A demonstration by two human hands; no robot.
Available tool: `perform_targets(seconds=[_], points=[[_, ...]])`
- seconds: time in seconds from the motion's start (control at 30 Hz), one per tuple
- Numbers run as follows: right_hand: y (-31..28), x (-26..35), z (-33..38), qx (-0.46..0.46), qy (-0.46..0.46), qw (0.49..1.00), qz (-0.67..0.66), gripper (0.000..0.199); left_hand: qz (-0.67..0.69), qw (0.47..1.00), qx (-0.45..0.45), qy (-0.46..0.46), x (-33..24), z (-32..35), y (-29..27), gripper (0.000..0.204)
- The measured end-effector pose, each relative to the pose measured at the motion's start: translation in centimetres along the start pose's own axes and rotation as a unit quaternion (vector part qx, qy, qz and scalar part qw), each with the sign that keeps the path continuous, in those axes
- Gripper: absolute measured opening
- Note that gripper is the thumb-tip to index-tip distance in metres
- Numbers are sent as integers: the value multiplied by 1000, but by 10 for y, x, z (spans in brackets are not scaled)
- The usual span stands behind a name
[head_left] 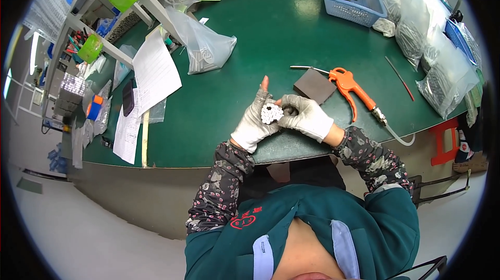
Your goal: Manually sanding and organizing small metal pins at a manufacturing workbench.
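Note:
Both my hands wear white gloves with bare fingertips and meet above the near edge of the green table. My left hand (pixel 253 125) is closed around a bundle of thin rods (pixel 271 114), whose pale round ends face up; its thumb points away from me. Against the bundle's right side, my right hand (pixel 308 118) has its fingers curled in, gripping it too. The rods' lower part is hidden by the gloves. Just beyond my right hand lies a dark grey-brown block (pixel 315 86). An orange air blow gun (pixel 348 83) rests beside it, its metal nozzle behind the block.
A blue plastic basket (pixel 348 15) stands at the far right. Clear bags of thin rods (pixel 441 90) line the right edge, near a red-tipped thin stick (pixel 400 78). To the left are a plastic bag (pixel 208 46), paper sheets (pixel 156 66), a phone (pixel 128 98) and a shelf frame (pixel 156 12).

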State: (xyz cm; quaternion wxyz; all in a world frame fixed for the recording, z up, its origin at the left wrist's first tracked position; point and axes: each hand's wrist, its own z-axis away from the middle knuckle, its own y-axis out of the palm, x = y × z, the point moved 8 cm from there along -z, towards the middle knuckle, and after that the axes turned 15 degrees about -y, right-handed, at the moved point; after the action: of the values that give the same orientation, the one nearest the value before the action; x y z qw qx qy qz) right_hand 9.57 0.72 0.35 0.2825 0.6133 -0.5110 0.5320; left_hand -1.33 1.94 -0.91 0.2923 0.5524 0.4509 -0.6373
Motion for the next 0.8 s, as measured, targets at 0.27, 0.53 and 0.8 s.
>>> perform_targets(seconds=[0.27,0.53,0.8], points=[[1,1,-1,-1,6,1000,5,35,12,1000,-10,-5,1,0,-2,110],[0,0,-7,0,8,1000,2,34,78,997,-2,-21,2,-1,-1,110],[1,-1,-10,0,21,999,-32,33,130,989,4,-65,4,-2,0,111]])
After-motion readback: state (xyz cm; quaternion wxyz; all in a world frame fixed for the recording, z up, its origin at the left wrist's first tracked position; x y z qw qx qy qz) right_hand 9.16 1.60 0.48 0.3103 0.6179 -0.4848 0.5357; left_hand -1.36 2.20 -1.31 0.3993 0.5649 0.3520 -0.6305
